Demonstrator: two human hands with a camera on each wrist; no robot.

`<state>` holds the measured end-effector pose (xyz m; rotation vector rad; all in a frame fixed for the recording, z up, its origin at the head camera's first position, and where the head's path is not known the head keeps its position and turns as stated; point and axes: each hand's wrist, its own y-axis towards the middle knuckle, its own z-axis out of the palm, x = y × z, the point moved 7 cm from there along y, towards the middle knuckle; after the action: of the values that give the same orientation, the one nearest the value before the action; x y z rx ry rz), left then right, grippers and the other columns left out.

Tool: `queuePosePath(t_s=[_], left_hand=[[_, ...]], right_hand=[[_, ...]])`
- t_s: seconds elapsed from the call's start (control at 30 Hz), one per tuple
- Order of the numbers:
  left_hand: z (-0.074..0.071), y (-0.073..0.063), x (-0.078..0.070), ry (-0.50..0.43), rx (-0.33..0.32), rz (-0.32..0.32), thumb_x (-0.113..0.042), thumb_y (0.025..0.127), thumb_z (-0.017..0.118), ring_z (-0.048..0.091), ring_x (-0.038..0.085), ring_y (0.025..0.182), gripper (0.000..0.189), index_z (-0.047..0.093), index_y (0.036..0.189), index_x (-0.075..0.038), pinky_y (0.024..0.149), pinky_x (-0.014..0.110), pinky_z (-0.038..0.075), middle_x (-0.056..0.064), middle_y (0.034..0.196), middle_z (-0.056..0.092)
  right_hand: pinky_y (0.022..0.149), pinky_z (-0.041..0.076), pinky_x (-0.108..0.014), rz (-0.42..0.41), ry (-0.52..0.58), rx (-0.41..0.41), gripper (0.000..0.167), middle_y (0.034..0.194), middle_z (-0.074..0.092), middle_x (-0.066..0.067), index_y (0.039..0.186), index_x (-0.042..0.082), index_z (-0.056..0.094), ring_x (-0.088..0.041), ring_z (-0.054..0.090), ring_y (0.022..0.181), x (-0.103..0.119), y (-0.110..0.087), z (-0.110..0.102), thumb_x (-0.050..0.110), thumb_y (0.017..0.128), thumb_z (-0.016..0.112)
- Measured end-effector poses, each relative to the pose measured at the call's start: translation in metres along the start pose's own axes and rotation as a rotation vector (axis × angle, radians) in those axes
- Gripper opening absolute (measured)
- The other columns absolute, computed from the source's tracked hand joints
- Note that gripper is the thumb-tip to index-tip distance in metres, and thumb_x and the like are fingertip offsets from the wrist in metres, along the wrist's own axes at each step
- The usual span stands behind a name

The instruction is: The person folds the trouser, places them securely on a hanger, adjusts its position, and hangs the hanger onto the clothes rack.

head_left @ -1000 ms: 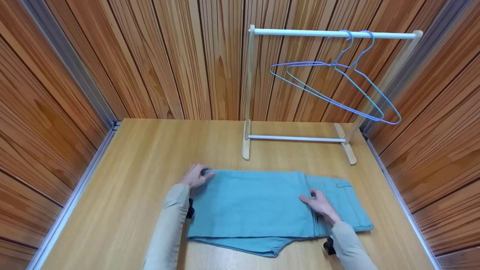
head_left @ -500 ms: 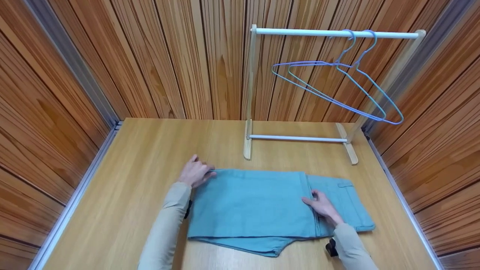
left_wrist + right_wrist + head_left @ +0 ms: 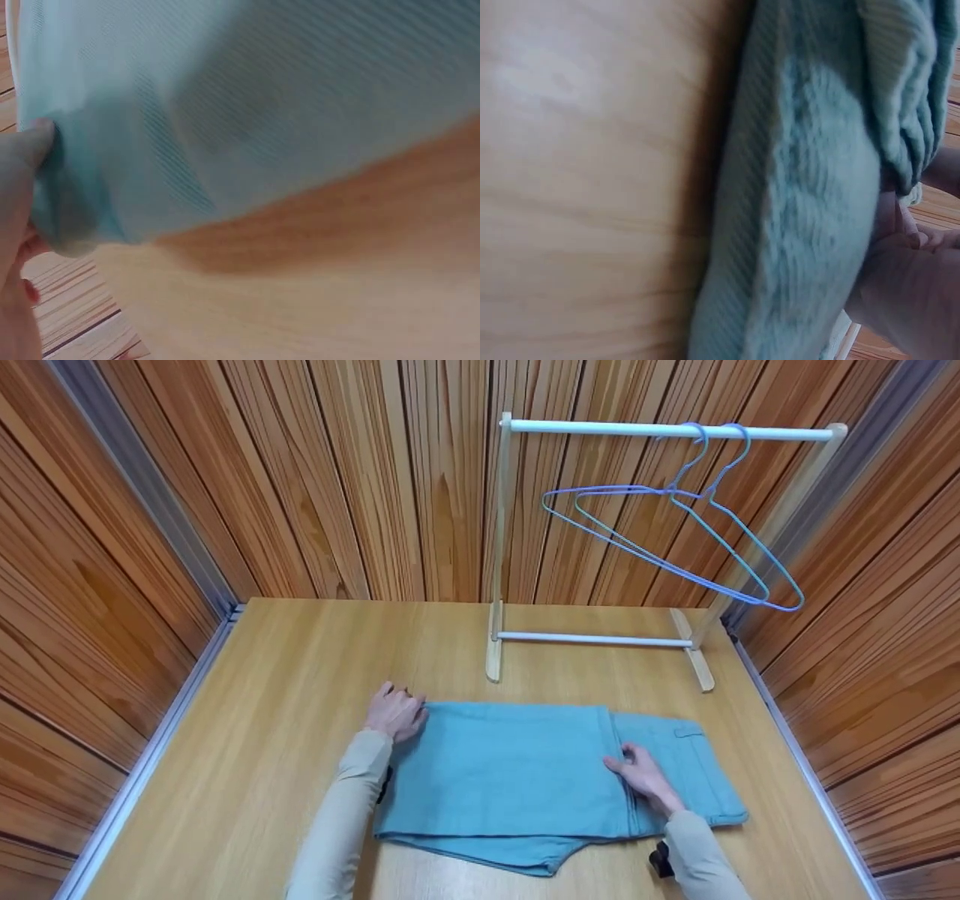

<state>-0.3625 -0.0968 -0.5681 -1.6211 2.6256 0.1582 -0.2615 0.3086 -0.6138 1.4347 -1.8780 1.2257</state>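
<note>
A pair of light blue trousers (image 3: 510, 772) lies folded on the wooden table, its waistband end toward the right. My left hand (image 3: 396, 714) is at the far left corner of the fold. In the left wrist view its thumb (image 3: 39, 142) presses on top of the cloth while fingers curl underneath, pinching the edge. My right hand (image 3: 643, 774) grips the turned-back leg edge near the waist part, thumb over the upper layer. From the right wrist, the thick folded side of the trousers (image 3: 802, 195) hides part of that hand.
Behind the trousers stands a wooden rack (image 3: 495, 547) with a white top rail (image 3: 600, 428) and a lower bar. Two thin blue-purple hangers (image 3: 720, 585) hang at the rail's right side. Wood-panelled walls (image 3: 375, 480) enclose the table (image 3: 285, 675).
My left hand has shifted at the corner, its fingers lifting and then curling down behind the edge. The right hand and the trousers stay nearly where they were.
</note>
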Motion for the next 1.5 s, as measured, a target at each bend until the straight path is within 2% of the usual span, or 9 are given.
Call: queuePosePath(t_s=[0.2, 0.33, 0.53, 0.7, 0.8, 0.97, 1.17, 1.33, 1.5], left_hand=[[0.003, -0.003, 0.009, -0.297, 0.119, -0.034, -0.020, 0.102, 0.048, 0.065, 0.040, 0.109, 0.030, 0.067, 0.118, -0.003, 0.106, 0.055, 0.037, 0.019, 0.111, 0.073], [0.003, -0.003, 0.011, -0.177, 0.127, -0.044, -0.019, 0.105, 0.049, 0.069, 0.038, 0.106, 0.027, 0.065, 0.124, -0.011, 0.108, 0.059, 0.037, 0.015, 0.111, 0.075], [0.000, 0.000, 0.003, 0.075, 0.057, -0.009, -0.015, 0.102, 0.052, 0.073, 0.033, 0.088, 0.025, 0.068, 0.120, -0.022, 0.093, 0.058, 0.052, 0.011, 0.098, 0.077], [-0.004, 0.005, -0.006, 0.233, -0.015, 0.015, -0.017, 0.100, 0.056, 0.065, 0.027, 0.066, 0.019, 0.071, 0.107, -0.026, 0.068, 0.043, 0.054, 0.008, 0.082, 0.075], [-0.005, 0.009, -0.010, 0.263, -0.025, 0.008, -0.018, 0.101, 0.056, 0.062, 0.025, 0.064, 0.019, 0.071, 0.108, -0.028, 0.065, 0.038, 0.051, 0.007, 0.082, 0.075], [-0.004, 0.014, -0.016, 0.274, -0.075, 0.007, -0.032, 0.102, 0.057, 0.057, 0.022, 0.057, 0.014, 0.071, 0.100, -0.027, 0.057, 0.034, 0.043, 0.005, 0.073, 0.071], [0.003, 0.011, -0.012, 0.037, -0.020, -0.004, -0.042, 0.100, 0.058, 0.071, 0.033, 0.082, 0.031, 0.070, 0.105, -0.014, 0.082, 0.049, 0.055, 0.012, 0.088, 0.076], [0.013, 0.001, 0.007, -0.285, 0.139, -0.118, -0.028, 0.103, 0.055, 0.062, 0.037, 0.123, 0.036, 0.064, 0.128, -0.004, 0.115, 0.058, 0.034, 0.017, 0.126, 0.070], [0.012, -0.005, 0.015, -0.251, 0.155, -0.081, -0.014, 0.104, 0.053, 0.066, 0.034, 0.114, 0.023, 0.065, 0.122, -0.007, 0.108, 0.055, 0.041, 0.013, 0.118, 0.072]], right_hand=[[0.072, 0.040, -0.028, 0.008, -0.004, -0.015, 0.037, 0.087, 0.051, -0.013, 0.102, -0.006, 0.050, -0.020, 0.047, 0.078, -0.001, -0.001, 0.000, 0.028, 0.100, 0.061], [0.098, 0.047, -0.044, -0.031, -0.011, 0.004, 0.061, 0.136, 0.046, -0.037, 0.145, -0.013, 0.036, -0.041, 0.052, 0.118, 0.000, -0.005, 0.003, 0.026, 0.103, 0.056], [0.116, 0.030, -0.064, -0.085, 0.049, 0.006, 0.050, 0.157, 0.026, -0.037, 0.143, -0.008, 0.034, -0.054, 0.029, 0.145, -0.001, -0.008, 0.000, 0.020, 0.106, 0.050], [0.091, 0.049, -0.041, -0.112, 0.058, -0.048, 0.034, 0.112, 0.059, -0.024, 0.131, -0.004, 0.043, -0.036, 0.062, 0.105, 0.000, -0.009, -0.018, 0.018, 0.106, 0.051], [0.070, 0.042, -0.028, -0.112, 0.050, -0.076, 0.030, 0.077, 0.051, -0.004, 0.127, -0.001, 0.046, -0.014, 0.051, 0.071, 0.002, -0.008, -0.030, 0.018, 0.105, 0.051], [0.065, 0.036, -0.027, -0.113, -0.027, -0.126, 0.031, 0.067, 0.042, 0.003, 0.131, 0.000, 0.048, -0.011, 0.040, 0.061, 0.003, -0.010, -0.041, 0.018, 0.105, 0.051], [0.063, 0.034, -0.029, -0.102, -0.128, -0.148, 0.031, 0.070, 0.041, 0.000, 0.130, 0.000, 0.048, -0.014, 0.039, 0.062, -0.004, -0.011, -0.037, 0.015, 0.104, 0.052], [0.080, 0.049, -0.044, -0.089, -0.221, -0.131, 0.047, 0.096, 0.058, -0.028, 0.137, -0.011, 0.043, -0.038, 0.057, 0.086, -0.006, -0.010, -0.034, 0.021, 0.103, 0.051], [0.108, 0.039, -0.064, -0.077, -0.259, -0.054, 0.057, 0.144, 0.040, -0.043, 0.143, -0.019, 0.033, -0.057, 0.043, 0.133, -0.004, -0.010, -0.027, 0.020, 0.105, 0.047]])
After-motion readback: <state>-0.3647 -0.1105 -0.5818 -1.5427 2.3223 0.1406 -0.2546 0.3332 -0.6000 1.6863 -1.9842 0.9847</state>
